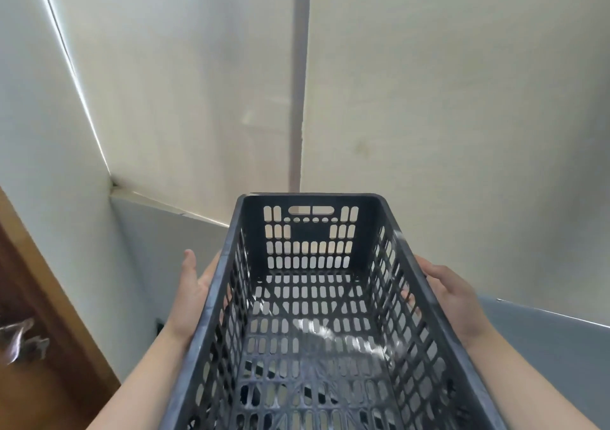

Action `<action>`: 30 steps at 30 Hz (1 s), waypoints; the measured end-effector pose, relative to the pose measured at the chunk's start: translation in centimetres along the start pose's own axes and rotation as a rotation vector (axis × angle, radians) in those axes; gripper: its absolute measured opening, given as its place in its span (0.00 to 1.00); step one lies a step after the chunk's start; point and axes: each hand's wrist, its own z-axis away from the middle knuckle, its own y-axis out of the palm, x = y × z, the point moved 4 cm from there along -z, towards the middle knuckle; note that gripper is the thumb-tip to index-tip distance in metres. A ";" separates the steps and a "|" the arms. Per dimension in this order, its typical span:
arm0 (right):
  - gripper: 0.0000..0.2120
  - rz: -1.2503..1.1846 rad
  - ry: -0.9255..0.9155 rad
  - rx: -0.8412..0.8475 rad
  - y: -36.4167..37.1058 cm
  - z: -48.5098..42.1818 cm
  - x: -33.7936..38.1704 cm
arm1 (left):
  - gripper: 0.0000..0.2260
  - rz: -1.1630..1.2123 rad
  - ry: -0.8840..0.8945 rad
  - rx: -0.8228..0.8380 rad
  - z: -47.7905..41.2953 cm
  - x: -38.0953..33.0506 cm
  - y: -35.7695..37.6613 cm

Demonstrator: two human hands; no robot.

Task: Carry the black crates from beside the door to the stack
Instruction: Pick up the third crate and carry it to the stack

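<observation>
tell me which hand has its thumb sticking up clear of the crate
The left hand: its thumb points up, off the black crate. The right hand lies over the opposite rim, with no thumb raised.

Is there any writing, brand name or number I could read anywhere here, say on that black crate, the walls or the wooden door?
None: no readable text shows anywhere.
Black crate: only slots and holes, and a plain blank panel on its far end wall.
Walls: bare, with faint stains but no sign.
Wooden door: no label; its metal handle is blurred.
</observation>
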 end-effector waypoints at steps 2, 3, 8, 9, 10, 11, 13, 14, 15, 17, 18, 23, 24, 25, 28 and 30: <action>0.25 0.002 -0.023 -0.029 -0.5 2.1 0.1 | 0.32 -0.007 -0.021 0.043 0.3 0.5 1.1; 0.25 0.005 -0.032 -0.043 -0.9 3.1 0.1 | 0.31 -0.009 -0.028 0.061 0.4 0.8 1.6; 0.24 0.021 -0.070 -0.098 -2.6 7.9 0.9 | 0.30 0.024 -0.040 0.139 1.3 2.4 4.6; 0.24 0.015 -0.069 -0.105 -2.9 8.8 1.1 | 0.29 0.027 -0.039 0.158 1.5 2.7 5.4; 0.24 0.006 -0.076 -0.124 -3.6 9.7 1.3 | 0.29 0.034 -0.038 0.174 1.8 2.9 6.4; 0.24 -0.002 -0.081 -0.147 -4.3 10.7 1.6 | 0.28 0.047 -0.040 0.187 2.0 3.2 7.4; 0.24 -0.011 -0.083 -0.180 -5.7 12.4 2.2 | 0.29 0.079 -0.039 0.218 2.6 3.6 9.3; 0.23 -0.016 -0.082 -0.189 -6.4 13.4 2.5 | 0.29 0.085 -0.045 0.236 3.1 3.9 10.3; 0.21 -0.029 -0.077 -0.188 -7.1 14.3 2.7 | 0.29 0.084 -0.049 0.251 3.4 4.2 11.4; 0.19 -0.057 -0.075 -0.185 -8.4 16.2 3.4 | 0.28 0.068 -0.050 0.257 4.3 4.9 13.5; 0.18 -0.062 -0.077 -0.193 -9.0 16.9 3.7 | 0.28 0.060 -0.044 0.254 4.6 5.1 14.2; 0.21 -0.083 -0.106 -0.217 -14.8 23.5 6.4 | 0.28 0.011 -0.059 0.281 7.9 7.7 22.2; 0.21 -0.080 -0.096 -0.218 -15.9 24.8 6.9 | 0.29 0.012 -0.066 0.282 8.5 8.3 23.5; 0.20 -0.086 -0.088 -0.220 -17.1 26.0 7.2 | 0.29 0.010 -0.070 0.286 9.1 8.9 25.0; 0.20 -0.075 -0.106 -0.236 -20.5 29.5 8.7 | 0.29 -0.010 -0.071 0.295 10.7 10.4 29.4; 0.22 -0.006 -0.132 -0.274 -22.5 31.6 9.8 | 0.29 -0.033 -0.068 0.293 11.6 11.6 32.1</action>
